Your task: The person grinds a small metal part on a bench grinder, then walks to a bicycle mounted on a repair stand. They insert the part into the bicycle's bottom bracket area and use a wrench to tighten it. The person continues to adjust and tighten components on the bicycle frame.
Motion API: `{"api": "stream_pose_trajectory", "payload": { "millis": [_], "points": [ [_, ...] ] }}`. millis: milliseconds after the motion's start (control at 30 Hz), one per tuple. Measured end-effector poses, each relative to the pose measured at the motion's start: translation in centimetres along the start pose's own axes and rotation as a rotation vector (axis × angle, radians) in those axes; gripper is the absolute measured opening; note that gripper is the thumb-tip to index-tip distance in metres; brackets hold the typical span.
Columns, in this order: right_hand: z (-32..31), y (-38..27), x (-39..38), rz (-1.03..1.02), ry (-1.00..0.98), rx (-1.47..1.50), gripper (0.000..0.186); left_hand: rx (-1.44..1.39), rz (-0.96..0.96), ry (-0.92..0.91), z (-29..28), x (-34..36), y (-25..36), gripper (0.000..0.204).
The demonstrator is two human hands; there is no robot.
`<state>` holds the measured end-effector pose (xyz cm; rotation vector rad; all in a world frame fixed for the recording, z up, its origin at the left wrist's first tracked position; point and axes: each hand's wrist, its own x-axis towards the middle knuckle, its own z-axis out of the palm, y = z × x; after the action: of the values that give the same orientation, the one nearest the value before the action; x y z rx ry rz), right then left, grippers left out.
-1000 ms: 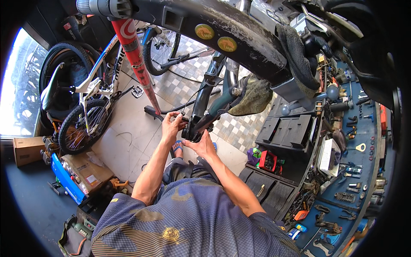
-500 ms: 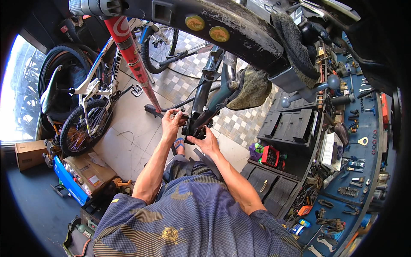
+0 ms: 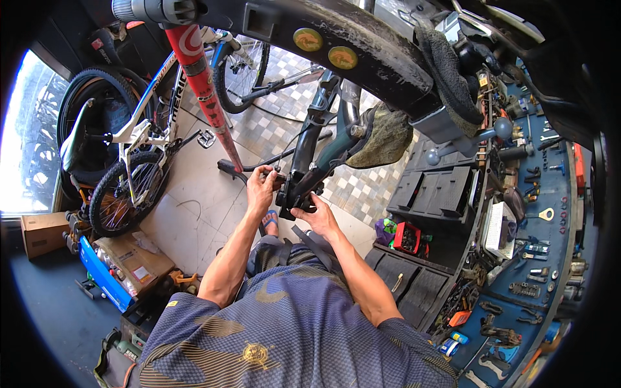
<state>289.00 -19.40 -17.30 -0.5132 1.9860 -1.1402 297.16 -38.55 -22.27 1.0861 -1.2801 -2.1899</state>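
A dark bicycle frame [image 3: 326, 155] hangs in front of me, with a black part [image 3: 289, 204] at its lower end. My left hand [image 3: 261, 187] is on the left side of that end, thumb and fingertips pinched together. What the pinch holds is too small and dark to make out. On the right, my right hand [image 3: 317, 216] grips the lower end, its thumb lying on the black part and its fingers partly hidden behind it. A greenish-brown rag [image 3: 383, 139] is wrapped on the frame just beyond.
A worn black beam [image 3: 362, 48] crosses overhead beside a red tube [image 3: 210, 103]. Leftward stand a white bicycle [image 3: 139, 139] and a cardboard box [image 3: 139, 258]. Black drawers [image 3: 440, 191] and a blue tool board [image 3: 543, 194] with several wrenches line the right.
The view has shifted slightly, so the overhead beam and red tube sit a little farther right. Both hands stay at the frame's lower end with nearly the same grip.
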Motion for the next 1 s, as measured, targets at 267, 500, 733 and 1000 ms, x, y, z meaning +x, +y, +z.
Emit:
{"api": "stream_pose_trajectory", "payload": {
  "millis": [267, 500, 733, 1000],
  "points": [
    [-0.3, 0.6, 0.2, 0.080, -0.031, 0.053, 0.068, -0.070, 0.021, -0.081, -0.2, -0.1, 0.1, 0.022],
    [-0.5, -0.5, 0.0, 0.028, -0.053, 0.047, 0.059, -0.136, 0.049, -0.064, 0.6, -0.2, -0.8, 0.027],
    [-2.2, -1.1, 0.5, 0.165, -0.259, 0.091, 0.055, -0.051, 0.076, -0.046, -1.2, -0.5, -0.9, 0.044],
    [-5.2, 1.5, 0.7, 0.483, -0.258, 0.621, 0.039, -0.391, -0.044, 0.010, -0.8, -2.0, -1.8, 0.037]
  ]
}}
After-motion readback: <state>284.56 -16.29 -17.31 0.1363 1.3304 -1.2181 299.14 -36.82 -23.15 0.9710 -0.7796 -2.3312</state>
